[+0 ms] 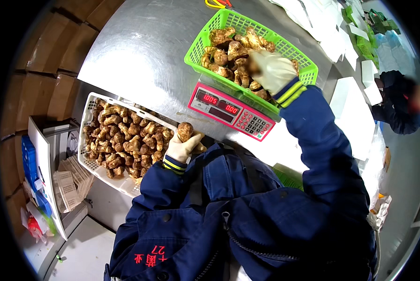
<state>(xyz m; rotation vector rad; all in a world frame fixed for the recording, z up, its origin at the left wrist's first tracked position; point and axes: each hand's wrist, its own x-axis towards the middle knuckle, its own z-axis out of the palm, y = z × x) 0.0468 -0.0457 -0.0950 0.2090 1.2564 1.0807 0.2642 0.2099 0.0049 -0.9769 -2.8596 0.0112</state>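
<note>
My left hand [181,148], in a pale glove, grips a brown round-capped mushroom [185,131] beside the right end of a white plastic basket [87,154]. That basket is heaped with similar mushrooms [125,140]. Over a bright green basket [205,35], my gloved right hand [273,70] is smeared by motion. A blurred brown mushroom [253,64] shows at its fingers. Several mushrooms [219,56] lie in the green basket, which rests on a pink-framed digital scale [231,112] with red lit digits.
The baskets share a steel table [140,56]. Red and yellow scissors or pliers [219,3] lie at its far edge. Cardboard boxes [55,61] are stacked at left. White sheets [320,23] and white foam boxes [353,112] are at right. Another person [397,100] stands far right.
</note>
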